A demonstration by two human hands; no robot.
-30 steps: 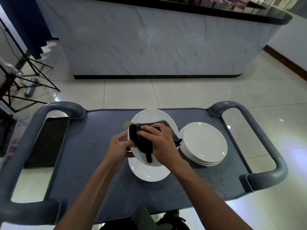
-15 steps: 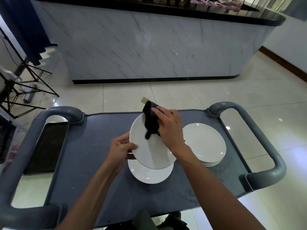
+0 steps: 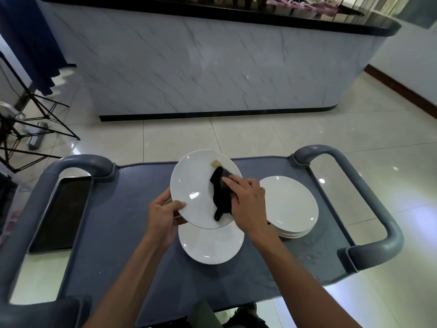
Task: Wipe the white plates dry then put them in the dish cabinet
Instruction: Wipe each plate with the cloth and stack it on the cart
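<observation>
My left hand grips the near-left rim of a white plate, holding it tilted above the cart. My right hand presses a black cloth with a small tan tag against the right side of that plate's face. Directly beneath it a second white plate lies flat on the grey cart top. To the right a stack of white plates rests on the cart.
The cart has grey handles at left and right; a dark tray sits at its left side. Water drops glisten on the cart's right part. A marble-fronted counter stands ahead, and a black tripod at left.
The cloth and my right hand swept from the plate's middle up to its top edge, then back down onto its right side. The plate's tilt changed in my left hand.
</observation>
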